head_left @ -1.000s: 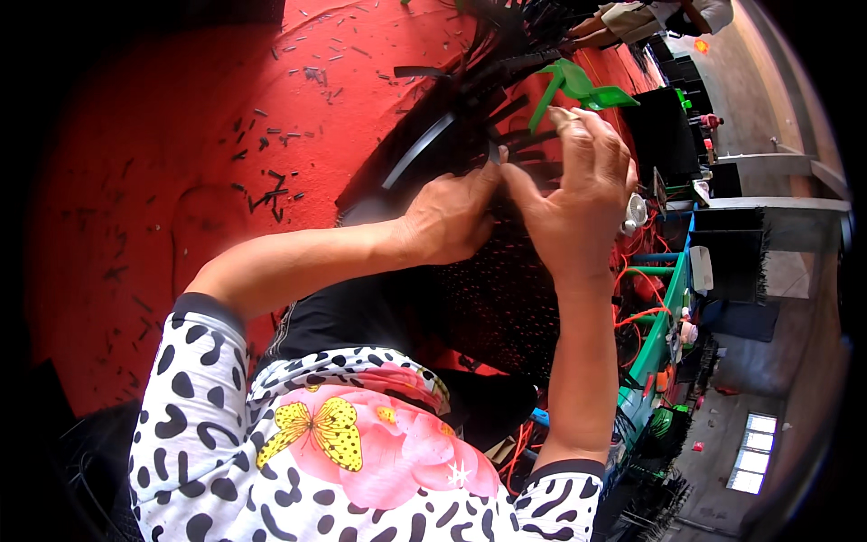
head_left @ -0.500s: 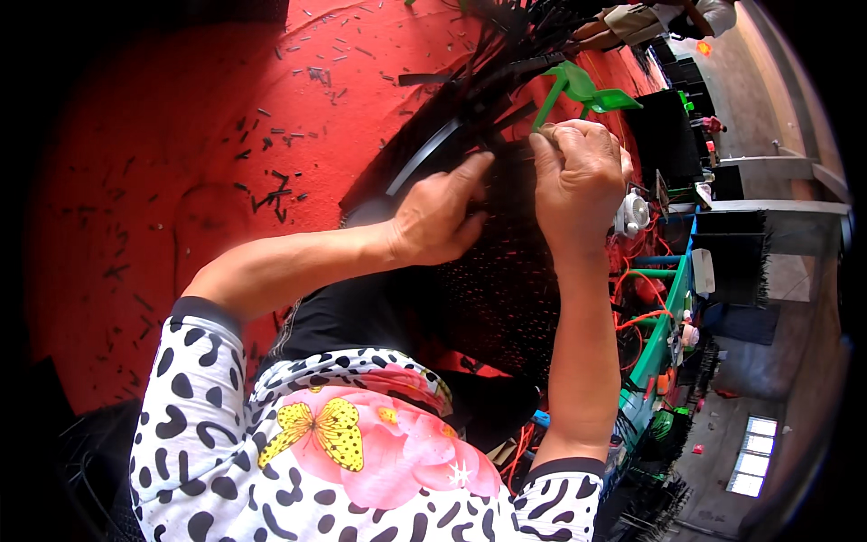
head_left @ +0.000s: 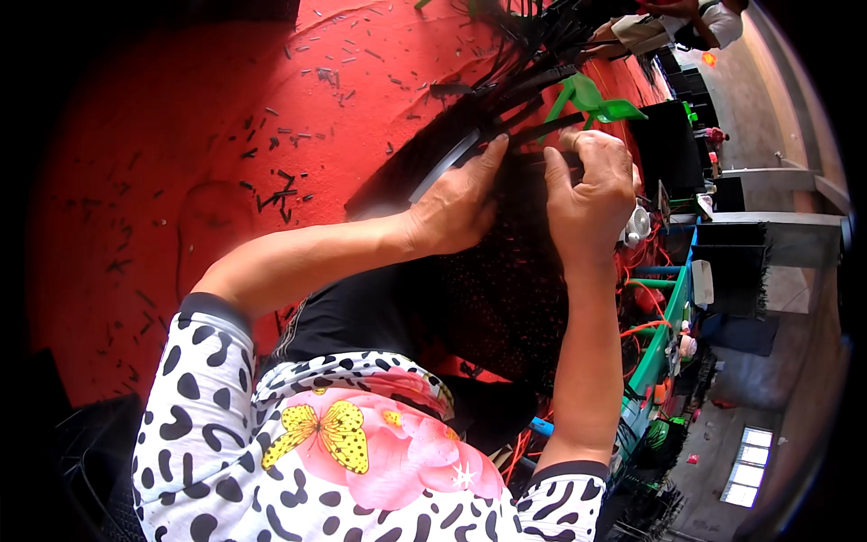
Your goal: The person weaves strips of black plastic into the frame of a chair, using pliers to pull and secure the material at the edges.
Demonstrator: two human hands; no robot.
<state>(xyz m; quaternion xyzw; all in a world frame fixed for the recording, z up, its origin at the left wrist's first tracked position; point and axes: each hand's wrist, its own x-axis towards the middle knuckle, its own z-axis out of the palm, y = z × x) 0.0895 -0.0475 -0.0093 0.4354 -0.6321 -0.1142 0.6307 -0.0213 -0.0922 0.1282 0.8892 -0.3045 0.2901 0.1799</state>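
At the far left, the red floor covering (head_left: 126, 226) fills the frame from top to middle, with short black offcuts (head_left: 283, 194) scattered over it. Below, in the lower left, is the patterned left sleeve (head_left: 194, 397); from it the bare forearm runs to the left hand (head_left: 454, 206), just right of the frame's centre. This hand lies over the black woven piece (head_left: 492, 289), its forefinger stretched toward the upper right and the other fingers curled under. Whether it grips anything cannot be told. A pale, shiny strip (head_left: 442, 167) shows just above it, at its left edge.

The woven piece spreads between the two hands and below them, through the centre and lower centre; red shows through its small gaps. Loose black strips (head_left: 528, 86) fan out from its top toward the upper centre.

Farther right, the right hand (head_left: 594, 185) is raised beside the piece's right edge, thumb up and a narrow gap between it and the bent forefinger; whether a strip sits in the fingers is unclear. A bright green plastic piece (head_left: 587, 95) stands just above this hand. To its right are a white fan (head_left: 637, 226) and, lower, a green frame (head_left: 652, 366). A person (head_left: 718, 29) is at the upper right.
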